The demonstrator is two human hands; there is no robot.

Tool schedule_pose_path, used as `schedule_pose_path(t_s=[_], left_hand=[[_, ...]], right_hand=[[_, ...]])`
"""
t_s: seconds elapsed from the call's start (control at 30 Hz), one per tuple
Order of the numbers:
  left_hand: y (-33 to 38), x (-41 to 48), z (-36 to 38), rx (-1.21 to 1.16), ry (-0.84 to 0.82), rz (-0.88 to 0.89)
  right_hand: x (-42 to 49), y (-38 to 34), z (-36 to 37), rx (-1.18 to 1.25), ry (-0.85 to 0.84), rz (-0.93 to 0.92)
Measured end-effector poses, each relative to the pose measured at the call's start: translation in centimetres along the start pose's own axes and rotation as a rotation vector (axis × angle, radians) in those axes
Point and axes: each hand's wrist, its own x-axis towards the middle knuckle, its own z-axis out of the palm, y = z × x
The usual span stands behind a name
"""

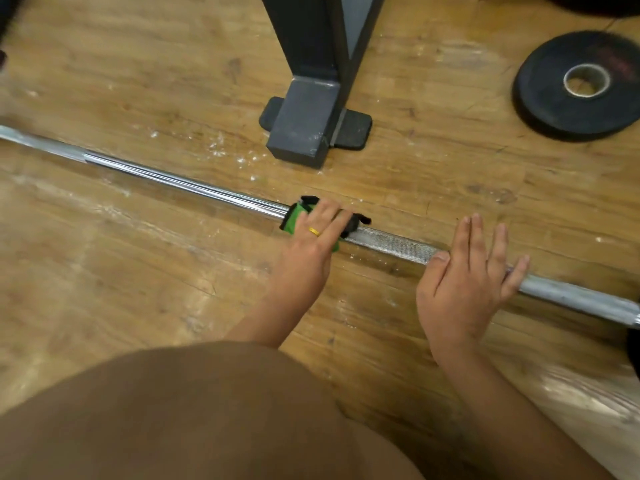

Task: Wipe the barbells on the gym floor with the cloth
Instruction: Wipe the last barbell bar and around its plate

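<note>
Gripping green cloth (293,220) round smooth chrome barbell (173,178), L hand (311,245) curled; R hand (467,280) flat, fingers straight, on knurled section.

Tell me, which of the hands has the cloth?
The left hand, ringed, holds the green cloth on the barbell; the right hand rests flat on it, empty.

A black weight plate (577,87) lies near a grey rack foot (304,126).

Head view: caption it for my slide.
Left hand grips green cloth around barbell; right hand rests flat on it.
</note>
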Motion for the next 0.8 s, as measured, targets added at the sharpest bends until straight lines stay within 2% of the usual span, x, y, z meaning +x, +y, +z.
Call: schedule_pose_path(t_s=[0.07, 0.13, 0.27, 0.33, 0.5, 0.67, 0.8], left_hand=[[-0.7, 0.4, -0.1, 0.000, 0.004, 0.085], [-2.0, 0.7, -0.6, 0.002, 0.011, 0.072], [-6.4, 1.0, -2.7, -0.026, 0.069, -0.190], [-8.4, 1.3, -4.1, -0.004, 0.058, -0.252], [-9.4, 2.5, -5.6, 0.011, -0.037, -0.153], [-9.9, 2.8, -6.2, -0.010, -0.037, -0.047], [-11.3, 3.6, -5.9, -0.018, 0.060, -0.176]], right_hand=[[0.3, -0.9, -0.2, -0.012, -0.081, -0.025], [0.3, -2.5, -0.2, -0.021, -0.183, -0.144], [0.3, -6.7, 0.4, -0.034, -0.358, -0.373], [0.8, -8.8, 0.7, -0.031, -0.420, -0.438], [2.1, -12.3, 2.3, -0.124, -0.425, -0.512], [3.3, -14.6, 3.8, -0.125, -0.432, -0.578], [2.9, -15.0, 4.3, -0.136, -0.370, -0.552]])
